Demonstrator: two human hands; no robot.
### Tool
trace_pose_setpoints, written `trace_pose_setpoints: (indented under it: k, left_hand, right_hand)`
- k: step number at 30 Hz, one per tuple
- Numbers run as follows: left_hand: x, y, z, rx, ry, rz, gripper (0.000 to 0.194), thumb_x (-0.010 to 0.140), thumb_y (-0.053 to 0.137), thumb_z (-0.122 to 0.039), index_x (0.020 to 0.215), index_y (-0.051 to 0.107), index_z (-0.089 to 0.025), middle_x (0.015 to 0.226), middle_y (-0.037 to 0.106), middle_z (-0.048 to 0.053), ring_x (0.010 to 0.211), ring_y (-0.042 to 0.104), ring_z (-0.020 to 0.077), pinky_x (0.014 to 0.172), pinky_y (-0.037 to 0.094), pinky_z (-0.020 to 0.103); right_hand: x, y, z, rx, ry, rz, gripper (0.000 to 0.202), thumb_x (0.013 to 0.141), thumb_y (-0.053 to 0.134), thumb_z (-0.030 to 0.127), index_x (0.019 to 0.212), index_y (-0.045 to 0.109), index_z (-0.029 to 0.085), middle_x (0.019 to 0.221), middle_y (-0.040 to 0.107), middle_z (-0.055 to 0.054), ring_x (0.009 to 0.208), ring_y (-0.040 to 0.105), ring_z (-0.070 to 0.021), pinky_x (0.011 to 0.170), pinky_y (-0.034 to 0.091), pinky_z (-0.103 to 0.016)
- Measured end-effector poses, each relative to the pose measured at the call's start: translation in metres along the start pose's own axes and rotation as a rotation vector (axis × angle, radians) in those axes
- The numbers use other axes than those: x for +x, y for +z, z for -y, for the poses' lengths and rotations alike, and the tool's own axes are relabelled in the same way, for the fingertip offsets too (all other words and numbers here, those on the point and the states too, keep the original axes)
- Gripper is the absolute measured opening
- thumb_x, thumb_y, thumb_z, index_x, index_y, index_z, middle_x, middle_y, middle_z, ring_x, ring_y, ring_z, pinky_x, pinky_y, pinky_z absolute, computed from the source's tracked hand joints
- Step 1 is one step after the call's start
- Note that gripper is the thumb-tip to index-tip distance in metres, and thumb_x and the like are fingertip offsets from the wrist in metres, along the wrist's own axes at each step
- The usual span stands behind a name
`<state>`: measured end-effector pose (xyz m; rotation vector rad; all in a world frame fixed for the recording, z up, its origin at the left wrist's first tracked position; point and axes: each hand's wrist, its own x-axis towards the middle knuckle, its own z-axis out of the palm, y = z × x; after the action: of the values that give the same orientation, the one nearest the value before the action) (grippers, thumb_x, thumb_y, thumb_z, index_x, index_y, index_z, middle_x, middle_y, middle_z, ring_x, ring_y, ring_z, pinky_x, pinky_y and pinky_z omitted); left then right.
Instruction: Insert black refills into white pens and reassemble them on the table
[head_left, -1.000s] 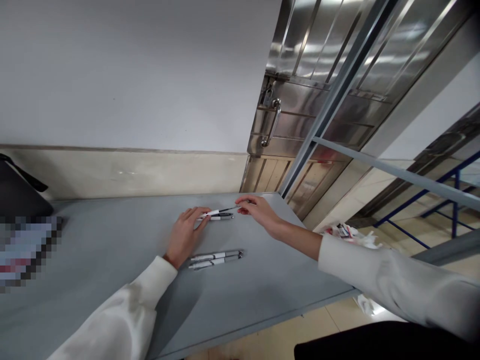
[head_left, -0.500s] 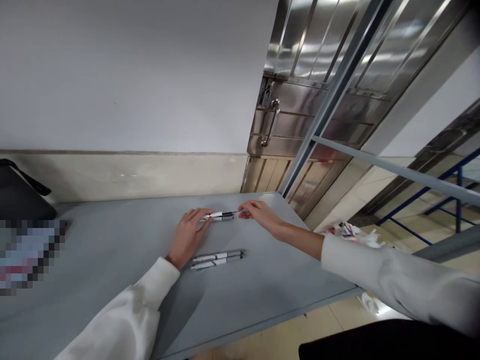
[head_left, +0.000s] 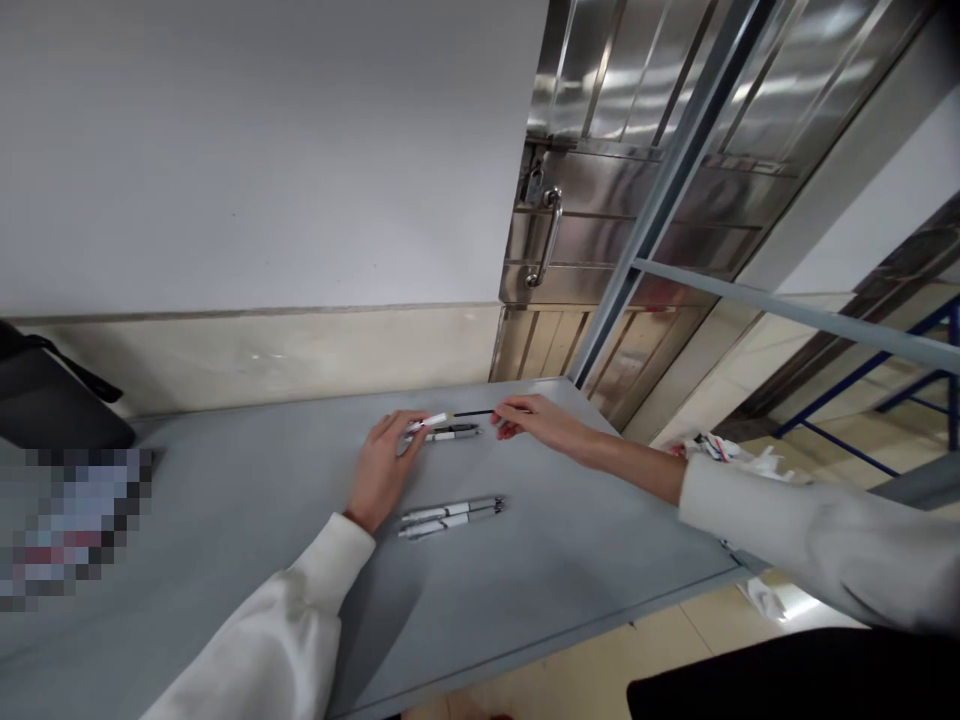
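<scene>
My left hand [head_left: 384,462] pinches the white barrel [head_left: 430,422] of a pen above the table. A thin dark pen refill [head_left: 474,412] runs from the barrel's right end to the fingertips of my right hand [head_left: 536,420], which are closed on its far end. Whether another pen part is inside those fingers is hidden. Just below the barrel another pen [head_left: 454,433] lies on the table, partly covered by my left fingers. Nearer to me two white and dark pens [head_left: 454,515] rest side by side, tips or ends pointing right.
The grey table [head_left: 570,530] meets a wall [head_left: 337,355] at the back. A black bag [head_left: 64,400] and a blurred-out item [head_left: 82,520] sit at the left. A grey metal post [head_left: 637,240] rises at the far right corner, before a steel door [head_left: 577,240].
My right hand has moved right, away from the left, and the thin dark refill now shows between them. The barrel in my left hand is slightly raised. The view has shifted a little.
</scene>
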<state>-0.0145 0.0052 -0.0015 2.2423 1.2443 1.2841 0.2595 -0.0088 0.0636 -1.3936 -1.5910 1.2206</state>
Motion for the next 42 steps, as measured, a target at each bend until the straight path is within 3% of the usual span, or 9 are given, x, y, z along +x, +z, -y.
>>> trace_pose_setpoints:
  k: [7,27,34,42]
  left_hand:
    - [0.000,-0.001,0.001,-0.040,-0.035,-0.011,0.018,0.105,0.056,-0.036,0.114,0.069,-0.026,0.113,0.076,0.006,0.100,0.070,0.0235,0.092,0.055,0.037]
    - [-0.002,0.006,0.004,-0.120,-0.082,0.062,0.022,0.104,0.057,-0.042,0.113,0.070,-0.026,0.114,0.075,0.004,0.102,0.070,0.0233,0.091,0.053,0.034]
    - [-0.002,0.005,0.002,-0.118,-0.093,0.071,0.023,0.104,0.056,-0.041,0.114,0.070,-0.026,0.113,0.075,0.004,0.101,0.070,0.0228,0.090,0.053,0.034]
    - [-0.002,0.005,0.003,-0.114,-0.080,0.074,0.022,0.104,0.056,-0.040,0.113,0.070,-0.026,0.113,0.075,0.003,0.101,0.071,0.0220,0.089,0.054,0.033]
  right_hand:
    - [-0.007,-0.024,-0.010,-0.144,-0.073,-0.132,0.029,0.092,0.072,0.048,0.091,0.075,0.020,0.088,0.079,-0.007,0.088,0.076,-0.0233,0.090,0.057,-0.039]
    - [-0.014,-0.017,-0.012,-0.169,-0.072,-0.102,0.026,0.095,0.068,0.047,0.100,0.073,0.021,0.093,0.078,-0.006,0.090,0.076,-0.0222,0.088,0.056,-0.036]
    - [-0.014,-0.015,-0.009,-0.078,-0.077,-0.092,0.036,0.096,0.064,0.054,0.092,0.074,0.020,0.096,0.076,-0.008,0.085,0.072,-0.0203,0.085,0.055,-0.037]
    - [-0.018,-0.015,-0.001,0.075,0.031,-0.166,0.046,0.091,0.066,0.061,0.077,0.074,0.018,0.086,0.070,-0.008,0.077,0.062,-0.0184,0.081,0.049,-0.037]
